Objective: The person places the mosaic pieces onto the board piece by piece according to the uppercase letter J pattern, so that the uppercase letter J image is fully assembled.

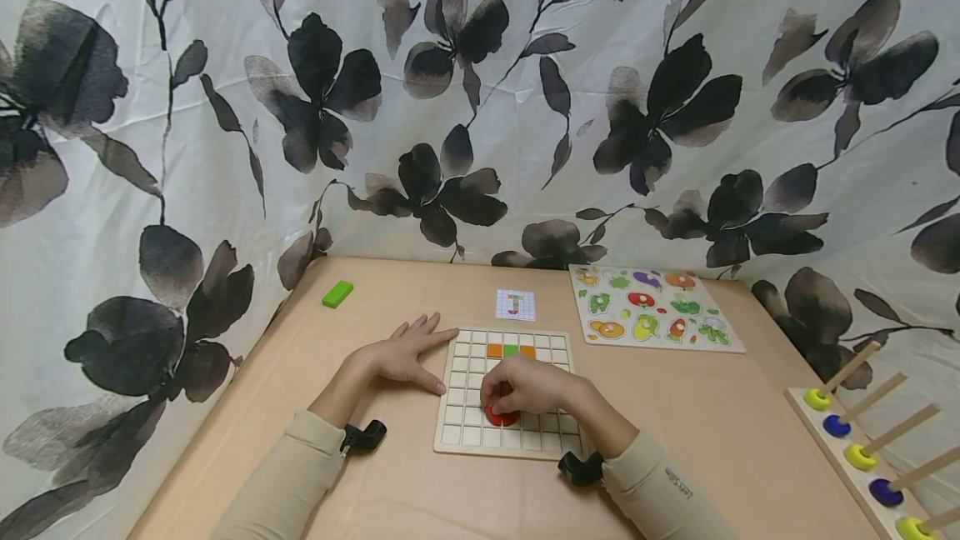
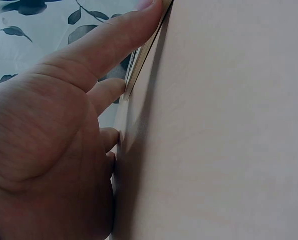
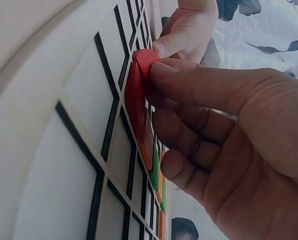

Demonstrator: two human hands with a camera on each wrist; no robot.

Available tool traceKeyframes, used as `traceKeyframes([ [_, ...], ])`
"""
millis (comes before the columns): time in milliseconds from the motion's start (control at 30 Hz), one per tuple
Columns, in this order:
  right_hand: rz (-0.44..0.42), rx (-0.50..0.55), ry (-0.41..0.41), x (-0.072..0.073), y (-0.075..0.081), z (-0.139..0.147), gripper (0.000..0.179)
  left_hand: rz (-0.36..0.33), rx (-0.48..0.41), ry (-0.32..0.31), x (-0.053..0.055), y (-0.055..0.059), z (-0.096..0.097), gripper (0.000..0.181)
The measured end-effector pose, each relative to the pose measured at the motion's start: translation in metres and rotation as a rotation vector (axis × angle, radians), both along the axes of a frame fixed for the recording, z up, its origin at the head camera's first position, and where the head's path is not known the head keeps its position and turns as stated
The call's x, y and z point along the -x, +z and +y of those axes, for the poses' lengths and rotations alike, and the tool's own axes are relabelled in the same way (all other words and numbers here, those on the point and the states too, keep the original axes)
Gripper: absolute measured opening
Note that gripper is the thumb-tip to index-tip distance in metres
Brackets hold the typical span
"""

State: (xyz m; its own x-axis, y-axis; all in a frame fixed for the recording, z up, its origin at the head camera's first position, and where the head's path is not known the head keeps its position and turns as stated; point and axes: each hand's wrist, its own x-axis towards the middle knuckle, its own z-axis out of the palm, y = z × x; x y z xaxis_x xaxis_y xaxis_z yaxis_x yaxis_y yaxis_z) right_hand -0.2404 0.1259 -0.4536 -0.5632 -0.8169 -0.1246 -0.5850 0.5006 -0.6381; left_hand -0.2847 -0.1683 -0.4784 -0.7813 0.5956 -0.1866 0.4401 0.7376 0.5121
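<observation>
My right hand [image 1: 528, 386] pinches a small red piece [image 3: 146, 61] between thumb and fingers, low over a pale gridded board [image 1: 468, 438]. Against the held piece, in the right wrist view, another red piece [image 3: 133, 97] lies on the board. Beyond it run orange and green pieces, partly hidden by my fingers. In the head view, orange [image 1: 494, 351] and green [image 1: 511, 351] squares show above my right hand. My left hand [image 1: 401, 357] is spread, its thumb and index fingertips at the board's left edge. In the left wrist view, its thumb [image 2: 113, 42] extends to that edge.
Behind the board lies a small gridded pattern card [image 1: 515, 305]. A vegetable picture board [image 1: 652, 307] is at the back right, and a green block [image 1: 337, 294] at the back left. A pegged rack with coloured rings [image 1: 860, 457] stands on the right.
</observation>
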Motion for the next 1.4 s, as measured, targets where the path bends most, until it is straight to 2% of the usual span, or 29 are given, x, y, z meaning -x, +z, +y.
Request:
traceKeyframes([
  [267,0.017,-0.026,0.015,-0.001,-0.001,-0.002,0.005,0.007,-0.005,-0.001,0.001,0.0,0.0,0.105],
  [467,-0.008,-0.017,0.014,-0.001,-0.001,-0.002,0.006,0.012,-0.01,-0.005,0.001,0.0,-0.001,0.106],
  [1067,0.005,-0.046,-0.003,-0.004,0.003,-0.002,0.012,0.004,-0.007,-0.001,0.002,0.0,-0.001,0.106],
  [1233,0.069,-0.003,-0.037,-0.002,0.008,0.007,0.015,-0.005,-0.002,0.002,0.0,0.001,-0.001,0.105],
  [1400,0.164,0.113,-0.141,0.006,0.014,0.023,0.02,0.01,0.005,0.007,0.001,0.004,0.001,0.098],
])
